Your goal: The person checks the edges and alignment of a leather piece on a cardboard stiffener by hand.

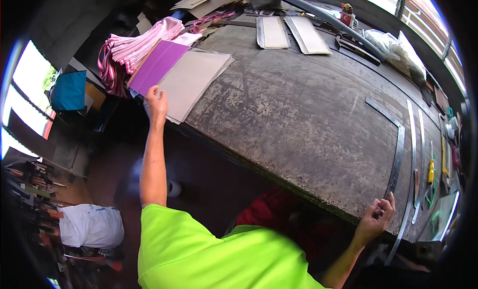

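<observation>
My left hand [157, 101] is at the near edge of a purple sheet [162, 65], its fingers curled; whether it pinches the sheet is too small to tell. The purple sheet lies partly over a stack of grey-beige sheets [196, 77] at the left end of the worktable [279, 110]. My right hand [379, 214] is at the table's near right edge, fingers bent, beside the lower end of a metal square [397, 149]. Its grip on the square is unclear.
Pink striped fabric [144, 42] is heaped behind the purple sheet. Two pale panels [273, 32] [307, 35] lie at the far edge. Long metal rulers [412, 139] and a yellow-handled tool [431, 172] lie at right. A pipe [328, 19] crosses the far side.
</observation>
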Demonstrator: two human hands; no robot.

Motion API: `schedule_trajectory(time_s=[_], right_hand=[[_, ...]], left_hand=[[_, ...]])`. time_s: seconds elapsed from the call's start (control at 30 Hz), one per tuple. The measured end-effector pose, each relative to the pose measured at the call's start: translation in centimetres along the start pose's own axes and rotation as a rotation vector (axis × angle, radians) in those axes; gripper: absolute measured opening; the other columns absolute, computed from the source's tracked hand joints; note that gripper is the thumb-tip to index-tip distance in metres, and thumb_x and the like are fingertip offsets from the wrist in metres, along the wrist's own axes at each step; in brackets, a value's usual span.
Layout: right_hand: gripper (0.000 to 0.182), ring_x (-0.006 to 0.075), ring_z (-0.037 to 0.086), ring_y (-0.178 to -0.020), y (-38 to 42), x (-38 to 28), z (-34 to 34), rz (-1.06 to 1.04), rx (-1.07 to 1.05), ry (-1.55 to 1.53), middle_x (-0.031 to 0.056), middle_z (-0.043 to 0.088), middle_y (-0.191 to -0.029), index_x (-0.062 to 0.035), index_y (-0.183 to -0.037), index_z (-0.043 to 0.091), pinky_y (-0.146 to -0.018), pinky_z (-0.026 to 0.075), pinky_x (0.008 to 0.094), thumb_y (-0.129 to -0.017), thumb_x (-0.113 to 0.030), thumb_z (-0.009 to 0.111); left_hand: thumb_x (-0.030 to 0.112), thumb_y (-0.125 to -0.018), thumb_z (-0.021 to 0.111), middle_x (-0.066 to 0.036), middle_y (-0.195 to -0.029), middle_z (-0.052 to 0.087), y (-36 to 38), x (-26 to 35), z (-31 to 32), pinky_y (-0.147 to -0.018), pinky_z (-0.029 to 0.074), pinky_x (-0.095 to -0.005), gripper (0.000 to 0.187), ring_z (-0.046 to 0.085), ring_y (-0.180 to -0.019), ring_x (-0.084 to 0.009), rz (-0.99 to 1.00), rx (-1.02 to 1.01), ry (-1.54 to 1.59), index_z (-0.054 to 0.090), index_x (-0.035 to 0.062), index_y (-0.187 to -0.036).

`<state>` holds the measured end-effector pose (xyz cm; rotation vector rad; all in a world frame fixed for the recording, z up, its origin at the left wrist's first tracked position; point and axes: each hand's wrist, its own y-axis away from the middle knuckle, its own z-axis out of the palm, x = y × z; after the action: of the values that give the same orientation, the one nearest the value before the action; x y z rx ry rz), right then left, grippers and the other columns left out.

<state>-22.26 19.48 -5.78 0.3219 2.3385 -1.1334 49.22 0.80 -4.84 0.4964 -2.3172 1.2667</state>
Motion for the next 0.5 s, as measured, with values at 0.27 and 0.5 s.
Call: schedule_trajectory(time_s=[0.27,0.5], right_hand=[[0.035,0.034,0.056,-0.127,-4.5,6.6,-2.0,-0.065,-0.202,0.35,0.0195,0.05,-0.148,-0.0018,-0.122,0.059,-0.101,0.05,0.0413,-0.091,-0.01,0.072],[0.034,0.036,0.057,-0.129,-5.4,5.6,-1.0,-0.05,-0.199,0.414,0.0225,0.049,-0.147,0.0001,-0.124,0.058,-0.102,0.05,0.0444,-0.091,0.001,0.064]], left_hand=[[0.014,-0.084,0.07,-0.014,-0.087,0.07,-2.4,-9.0,-3.6,-0.069,0.053,-0.0434,0.024,0.069,-0.077,-0.0244,-0.634,-0.119,-0.173,0.068,-0.0047,-0.1],[-0.002,-0.085,0.07,-0.009,-0.084,0.067,-2.2,-8.1,-2.8,-0.059,0.057,-0.0349,0.009,0.066,-0.068,-0.021,-0.957,0.066,0.404,0.067,-0.0008,-0.094]])
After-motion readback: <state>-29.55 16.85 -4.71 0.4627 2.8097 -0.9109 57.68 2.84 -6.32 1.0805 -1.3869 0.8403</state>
